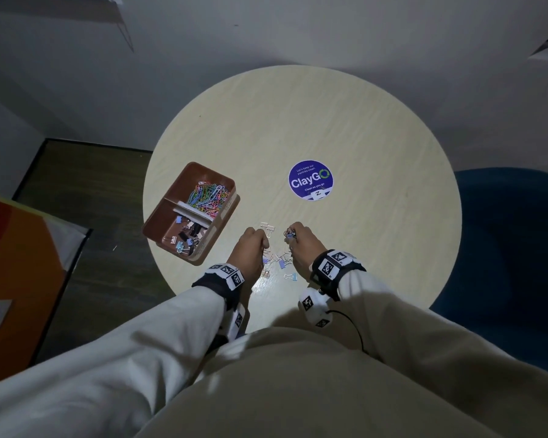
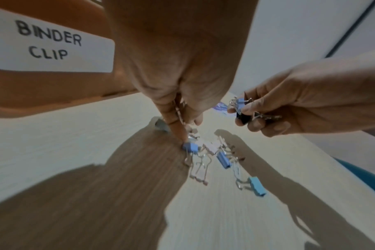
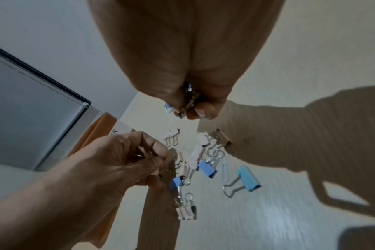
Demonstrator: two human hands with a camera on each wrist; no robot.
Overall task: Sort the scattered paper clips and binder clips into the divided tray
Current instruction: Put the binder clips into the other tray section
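Blue and black binder clips bunch in right hand; left hand pinches clips, mostly hidden

A pale wood-grain table (faintly glossy) is seen; binder clips have painted metal bodies and shiny wire handles.
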